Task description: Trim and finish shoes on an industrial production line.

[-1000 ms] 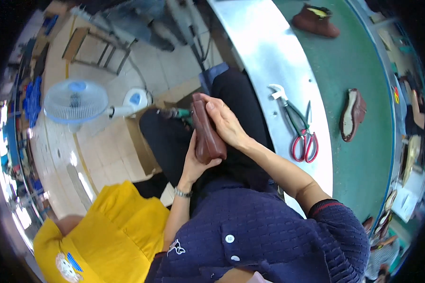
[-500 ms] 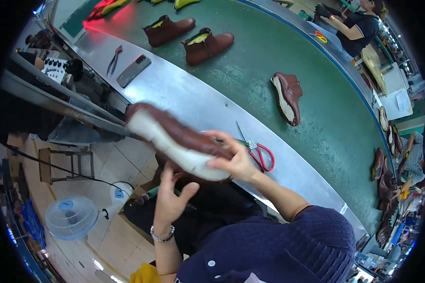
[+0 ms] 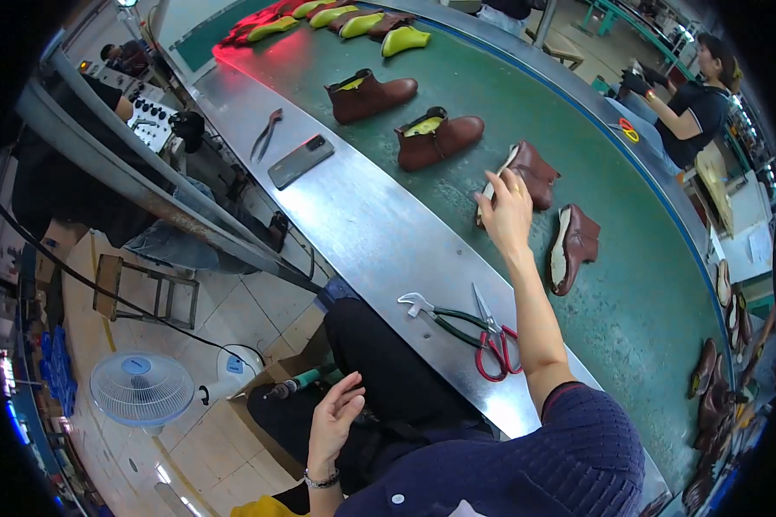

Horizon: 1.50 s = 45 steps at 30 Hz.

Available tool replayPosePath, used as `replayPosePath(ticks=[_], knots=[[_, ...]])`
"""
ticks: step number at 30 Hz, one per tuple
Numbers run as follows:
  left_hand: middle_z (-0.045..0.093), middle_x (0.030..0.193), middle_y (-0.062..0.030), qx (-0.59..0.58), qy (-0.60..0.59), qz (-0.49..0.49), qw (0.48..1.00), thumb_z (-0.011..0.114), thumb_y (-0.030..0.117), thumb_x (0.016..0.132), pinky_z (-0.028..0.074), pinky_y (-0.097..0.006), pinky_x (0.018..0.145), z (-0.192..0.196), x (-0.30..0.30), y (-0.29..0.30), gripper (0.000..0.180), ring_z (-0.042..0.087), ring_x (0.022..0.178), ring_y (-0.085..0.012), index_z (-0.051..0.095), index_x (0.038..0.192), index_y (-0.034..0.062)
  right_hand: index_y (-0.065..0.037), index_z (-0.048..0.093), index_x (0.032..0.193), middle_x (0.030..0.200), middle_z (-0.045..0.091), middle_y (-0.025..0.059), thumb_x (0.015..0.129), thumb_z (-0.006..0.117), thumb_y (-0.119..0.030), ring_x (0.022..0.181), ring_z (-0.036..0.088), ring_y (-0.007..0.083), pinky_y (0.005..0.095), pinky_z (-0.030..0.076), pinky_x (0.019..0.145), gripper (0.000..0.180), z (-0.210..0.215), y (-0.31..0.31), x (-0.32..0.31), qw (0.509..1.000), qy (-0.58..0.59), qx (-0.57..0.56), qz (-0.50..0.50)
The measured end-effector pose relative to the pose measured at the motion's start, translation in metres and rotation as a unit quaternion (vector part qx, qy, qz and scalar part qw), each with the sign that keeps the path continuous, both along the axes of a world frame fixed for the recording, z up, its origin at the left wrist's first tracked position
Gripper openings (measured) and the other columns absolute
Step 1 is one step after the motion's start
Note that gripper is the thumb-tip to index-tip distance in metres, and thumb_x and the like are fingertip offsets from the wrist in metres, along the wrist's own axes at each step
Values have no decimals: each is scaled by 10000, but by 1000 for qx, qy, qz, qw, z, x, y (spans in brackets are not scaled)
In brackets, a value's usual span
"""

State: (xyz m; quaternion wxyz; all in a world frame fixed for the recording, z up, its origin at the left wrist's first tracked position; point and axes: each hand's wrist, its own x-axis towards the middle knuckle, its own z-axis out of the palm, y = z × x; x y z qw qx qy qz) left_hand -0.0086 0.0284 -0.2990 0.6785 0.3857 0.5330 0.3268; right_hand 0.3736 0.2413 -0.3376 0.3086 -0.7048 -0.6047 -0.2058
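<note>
Right hand (image 3: 510, 215) out over green belt (image 3: 634, 345), fingers parted, loosely bent, right at brown boot (image 3: 541, 177) (actual contact, cannot tell!). Boot lying on its side on belt, pale sole (image 3: 512, 158) facing left. Second boot (image 3: 583, 241) just beside, also tipped. Left hand (image 3: 329, 426) over lap (image 3: 397, 366), fingers half curled, grasping nothing, near green-handled tool (image 3: 307, 377). Pincers (image 3: 448, 320), red-handled scissors (image 3: 494, 345) together on metal ledge (image 3: 375, 237).

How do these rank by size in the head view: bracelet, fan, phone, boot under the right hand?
As they look, largest to smallest: fan; boot under the right hand, partly hidden; phone; bracelet.
</note>
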Motion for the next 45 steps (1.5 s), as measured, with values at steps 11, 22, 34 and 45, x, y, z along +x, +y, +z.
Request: replayPosePath(ticks=[11, 22, 34, 45], knots=[[560, 1324, -106, 42, 6, 20, 999, 629, 81, 926, 463, -296, 975, 6, -1, -24, 460, 566, 1163, -178, 497, 1363, 20, -97, 579, 1067, 969, 679, 221, 838, 655, -367, 949, 644, 413, 506, 499, 818, 362, -32, 169, -81, 942, 285, -151, 91], [557, 1327, -152, 178, 195, -41, 964, 746, 229, 832, 454, -354, 990, 24, -17, -5, 665, 574, 1168, -264, 456, 1391, 17, -86, 511, 795, 527, 506, -28, 940, 637, -256, 410, 468, 55, 205, 326, 383, 257, 148, 12, -62, 752, 531, -163, 355], [179, 1591, -118, 217, -43, -16, 975, 846, 98, 672, 259, -345, 1153, 6, -21, -23, 1177, 269, 1433, -212, 62, 1549, 84, -84, 512, 743, 469, 506, -4, 920, 673, -265, 356, 437, 45, 177, 302, 350, 301, 154, -88, -228, 514, 536, -432, 511], [413, 1448, -116, 135, -87, 193, 968, 839, 32, 653, 332, -352, 1108, -32, -60, -111, 1067, 417, 1329, -209, 207, 1512, 60, -6, 577, 1221, 800, 665, 122, 916, 655, -220, 743, 661, 217, 327, 529, 681, 381, 41, -108, -214, 793, 333, -321, 396]])
